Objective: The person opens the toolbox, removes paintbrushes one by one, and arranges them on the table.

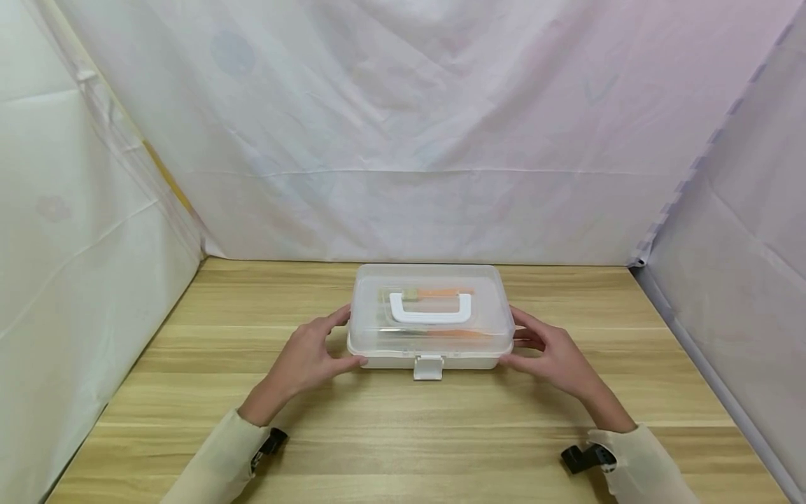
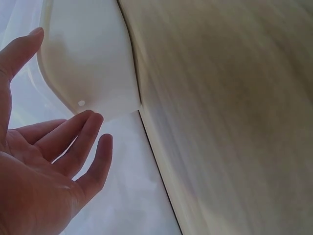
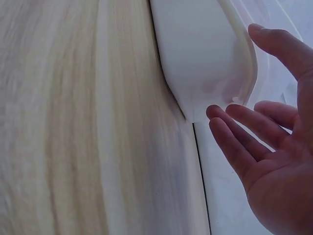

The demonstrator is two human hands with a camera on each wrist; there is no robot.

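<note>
A lidded plastic storage box (image 1: 431,362) with a see-through lid sits on the wooden table. Its white carry handle (image 1: 431,318) lies on top, and a white latch (image 1: 429,367) sticks out at the front. At the box's left end is my left hand (image 1: 308,355), thumb by the front corner and fingers along the side. My right hand (image 1: 557,359) mirrors it at the right end. Both wrist views show relaxed, spread fingers, with fingertips right at the rim and the palms apart from the box wall. Orange and green items (image 1: 446,292) show blurrily through the lid.
The wood-grain table (image 1: 415,441) carries the box near its back edge. White cloth walls (image 1: 403,140) rise behind it and on both sides. Black wrist devices (image 1: 585,458) poke from the pale sleeves (image 1: 648,462).
</note>
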